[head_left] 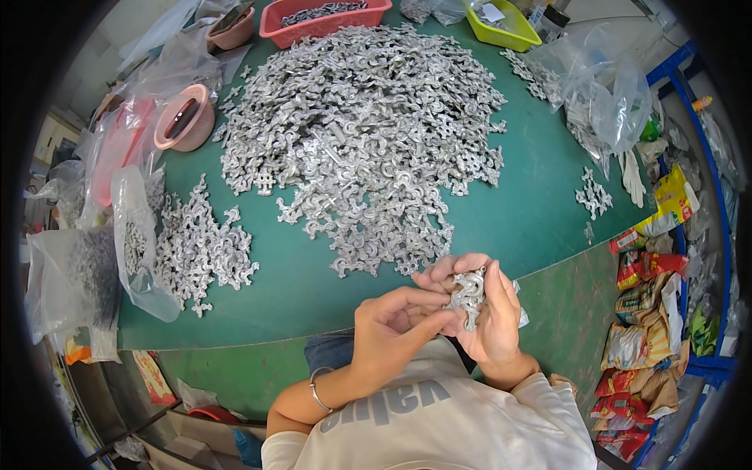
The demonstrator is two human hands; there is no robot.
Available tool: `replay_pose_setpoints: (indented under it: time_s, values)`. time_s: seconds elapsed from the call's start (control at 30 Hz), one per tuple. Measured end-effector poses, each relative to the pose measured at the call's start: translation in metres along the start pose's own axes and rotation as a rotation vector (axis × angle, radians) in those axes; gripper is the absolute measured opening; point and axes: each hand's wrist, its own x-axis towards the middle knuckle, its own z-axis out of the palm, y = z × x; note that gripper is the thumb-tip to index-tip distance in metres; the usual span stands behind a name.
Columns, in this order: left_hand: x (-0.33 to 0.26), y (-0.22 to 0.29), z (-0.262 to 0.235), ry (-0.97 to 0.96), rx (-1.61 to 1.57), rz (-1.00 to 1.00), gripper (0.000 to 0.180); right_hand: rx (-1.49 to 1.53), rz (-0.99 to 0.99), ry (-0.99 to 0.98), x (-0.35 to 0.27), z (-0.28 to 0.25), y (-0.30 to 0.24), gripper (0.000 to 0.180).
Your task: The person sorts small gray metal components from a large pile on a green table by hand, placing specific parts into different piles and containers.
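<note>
Several small silver metal castings (468, 294) with curved, hooked shapes lie bunched in my right hand (498, 321), whose fingers curl up around them just past the table's front edge. From the left, my left hand (401, 317) meets them, thumb and fingers closing on the near side of the bunch; its fingertips are partly hidden. Beyond both hands, a large heap of the same castings (368, 117) spreads over the green table (501, 227), its near tip close to my right fingers. A smaller pile of castings (205, 247) sits at the left.
Pink basket (270, 31) and yellow-green basket (513, 35) stand at the back. A pink bowl (200, 129) holds a dark red object. Plastic bags (141, 243) line the left edge. At right are clear bags (611, 94), a white glove (631, 178), a few castings (593, 193) and a blue rack (709, 149).
</note>
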Motion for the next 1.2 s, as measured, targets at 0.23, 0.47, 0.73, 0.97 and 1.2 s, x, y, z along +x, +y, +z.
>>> replay_pose_setpoints:
  time_s: [0.23,0.47,0.73,0.97,1.2]
  values:
    - [0.000,0.004,0.001,0.007,-0.002,-0.024,0.016,0.017,-0.027,-0.005,-0.001,-0.003,0.003,0.037]
    - [0.005,-0.007,-0.006,0.051,0.019,-0.058,0.016,-0.564,-0.186,0.154,0.006,-0.019,0.008,0.033]
    - [0.021,-0.025,-0.006,0.056,0.061,-0.003,0.030,-0.725,-0.186,0.506,0.016,-0.077,-0.026,0.028]
    - [0.018,-0.024,-0.015,0.006,0.187,-0.034,0.030,-0.814,-0.287,0.889,0.008,-0.205,-0.118,0.029]
    - [0.016,-0.034,-0.023,0.013,0.257,-0.077,0.026,-1.578,-0.226,0.465,0.023,-0.108,-0.048,0.023]
